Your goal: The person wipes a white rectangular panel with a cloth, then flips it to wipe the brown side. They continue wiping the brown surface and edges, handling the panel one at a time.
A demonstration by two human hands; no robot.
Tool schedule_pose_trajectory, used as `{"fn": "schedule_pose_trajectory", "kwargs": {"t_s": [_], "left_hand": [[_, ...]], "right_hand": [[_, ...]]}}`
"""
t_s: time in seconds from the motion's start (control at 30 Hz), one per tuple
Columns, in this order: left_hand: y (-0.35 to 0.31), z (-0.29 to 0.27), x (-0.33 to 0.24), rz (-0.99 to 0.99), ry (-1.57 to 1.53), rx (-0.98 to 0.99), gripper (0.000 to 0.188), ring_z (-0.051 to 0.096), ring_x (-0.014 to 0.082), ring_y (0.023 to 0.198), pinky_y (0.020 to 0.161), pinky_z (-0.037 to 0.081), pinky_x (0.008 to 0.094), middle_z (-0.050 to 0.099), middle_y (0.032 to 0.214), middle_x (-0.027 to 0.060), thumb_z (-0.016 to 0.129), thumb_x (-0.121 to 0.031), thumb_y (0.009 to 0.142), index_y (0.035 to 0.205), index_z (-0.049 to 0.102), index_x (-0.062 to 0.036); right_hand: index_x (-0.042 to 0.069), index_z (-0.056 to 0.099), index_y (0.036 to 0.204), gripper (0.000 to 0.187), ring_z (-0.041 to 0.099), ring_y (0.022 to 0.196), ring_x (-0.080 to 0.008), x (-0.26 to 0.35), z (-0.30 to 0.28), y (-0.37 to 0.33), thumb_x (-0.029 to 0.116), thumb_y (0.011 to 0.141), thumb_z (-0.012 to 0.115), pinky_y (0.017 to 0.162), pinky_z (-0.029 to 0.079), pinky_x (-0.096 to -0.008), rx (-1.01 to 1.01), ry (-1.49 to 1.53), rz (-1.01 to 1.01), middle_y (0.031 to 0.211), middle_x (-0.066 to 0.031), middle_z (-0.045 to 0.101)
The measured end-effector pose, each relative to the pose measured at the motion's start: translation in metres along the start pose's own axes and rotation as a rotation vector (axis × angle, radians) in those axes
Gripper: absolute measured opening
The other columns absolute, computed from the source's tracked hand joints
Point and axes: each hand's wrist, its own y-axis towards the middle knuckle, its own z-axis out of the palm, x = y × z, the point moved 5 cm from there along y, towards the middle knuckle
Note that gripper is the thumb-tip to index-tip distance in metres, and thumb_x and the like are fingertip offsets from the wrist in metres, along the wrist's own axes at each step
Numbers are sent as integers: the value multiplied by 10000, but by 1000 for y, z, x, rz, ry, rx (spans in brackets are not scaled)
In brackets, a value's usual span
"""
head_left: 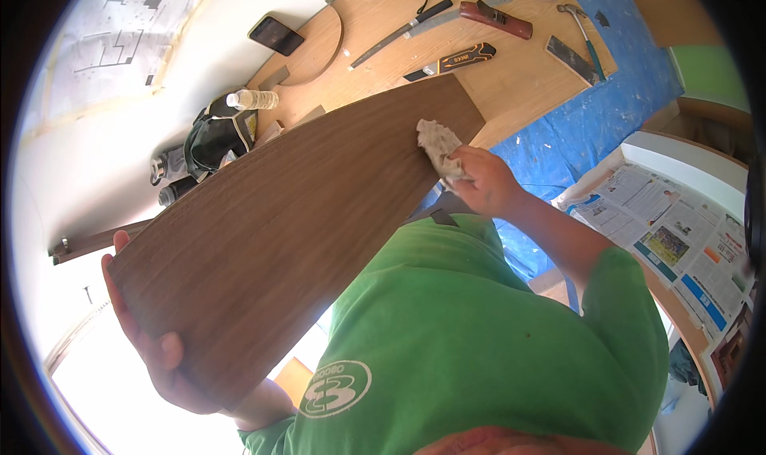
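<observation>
A long brown wood-grain board [295, 216] slants across the middle, from the lower left up to the workbench. My left hand [159, 355] grips its lower left end, with fingers round the far edge and the thumb on the face. In my right hand [485, 182] is a crumpled off-white rag [439, 148], bunched in the fingers. The rag touches the board near its upper right end, by the near edge. Part of the left palm is hidden behind the board.
On the wooden workbench [511, 88] lie a handsaw [459, 60], a file [399, 34], a hand plane [495, 19], a hammer [585, 40], a phone [275, 35] and a dark flat block [570, 59]. A bottle [254, 99] and bag [217, 140] stand left. Newspaper [670, 232] lies right; blue sheeting [550, 148] covers the floor.
</observation>
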Motion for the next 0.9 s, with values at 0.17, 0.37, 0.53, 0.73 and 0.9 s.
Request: {"fn": "schedule_pose_trajectory", "kwargs": {"t_s": [0.17,0.37,0.53,0.73,0.9], "left_hand": [[-15,0,-6,10,-34,-83,963,379,409,1465,1137,476,549,196,1676,242,649,-288,772,1600,261,15],[-5,-1,-1,-38,-120,-132,1065,374,407,1481,1227,337,571,265,1656,252,796,-204,640,1572,334,25],[-9,3,-6,-39,-131,-150,1047,380,406,1478,1225,343,565,272,1654,251,772,-192,638,1573,345,10],[-3,1,0,-9,-59,-65,1002,385,401,1466,1164,432,547,226,1666,244,684,-271,723,1595,278,8],[-8,-1,-2,21,-23,-64,989,408,402,1447,1128,484,535,203,1669,248,641,-326,763,1604,247,15]], "right_hand": [[33,667,1011,236,645,912,-395,49,3,5,44,777,697,772,529,-463,32,78,-91,986,-146,672],[36,655,978,194,625,863,-415,-21,5,-3,52,794,713,731,513,-463,55,-15,112,921,-157,636],[19,563,862,212,604,805,-414,69,-1,13,113,831,750,694,495,-450,18,172,-56,852,-171,591],[-2,504,811,298,599,709,-355,-15,15,0,155,849,755,649,459,-444,15,227,359,773,-196,567],[-19,629,938,202,655,774,-378,-40,14,2,137,854,725,702,509,-422,10,234,453,859,-225,651]]}}
